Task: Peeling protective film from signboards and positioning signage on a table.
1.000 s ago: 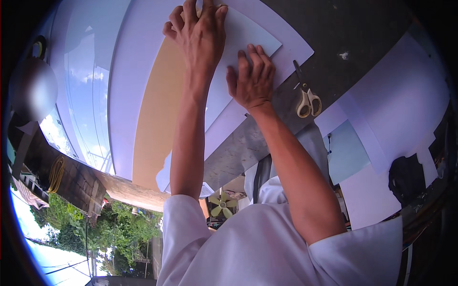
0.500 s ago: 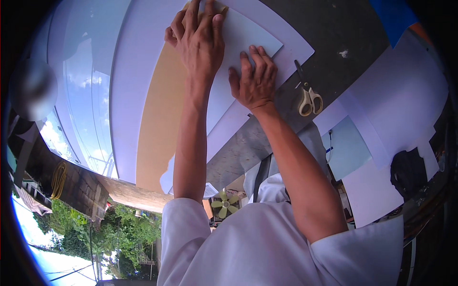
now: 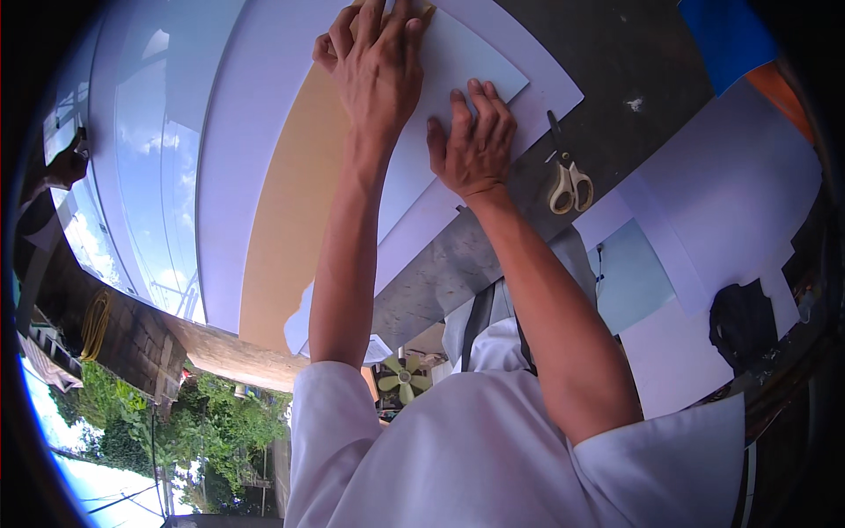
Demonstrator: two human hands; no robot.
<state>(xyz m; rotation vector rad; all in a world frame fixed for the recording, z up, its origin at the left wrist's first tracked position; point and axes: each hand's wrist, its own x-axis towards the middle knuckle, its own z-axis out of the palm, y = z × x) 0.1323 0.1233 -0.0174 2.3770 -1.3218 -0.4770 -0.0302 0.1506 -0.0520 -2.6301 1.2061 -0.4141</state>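
My left hand (image 3: 380, 77) presses down on a tan curved sheet (image 3: 295, 189) at the top of the view, its fingers bent, apart and partly cut off by the picture's edge. Beside it, my right hand (image 3: 475, 141) lies with fingers spread on a pale blue sheet (image 3: 471, 57). The tan sheet partly covers the pale blue one. Under both is a larger white sheet (image 3: 550, 84). Right of my right hand, scissors with cream handles (image 3: 570, 187) rest on the dark tabletop (image 3: 607, 97), their blades pointing away.
Glossy sheets (image 3: 158, 176) reflecting sky extend on the left, with a dark hand-like shape (image 3: 69, 163) at their edge. At right are more white sheets (image 3: 713, 194), a black cloth-like item (image 3: 744, 321) and a blue piece (image 3: 726, 40). A green-bladed fan (image 3: 405, 377) stands below.
The view has shifted slightly. A blurred round shape at the far left has gone, and a dark hand-like shape shows there. Both my hands keep nearly the same places on the sheets.
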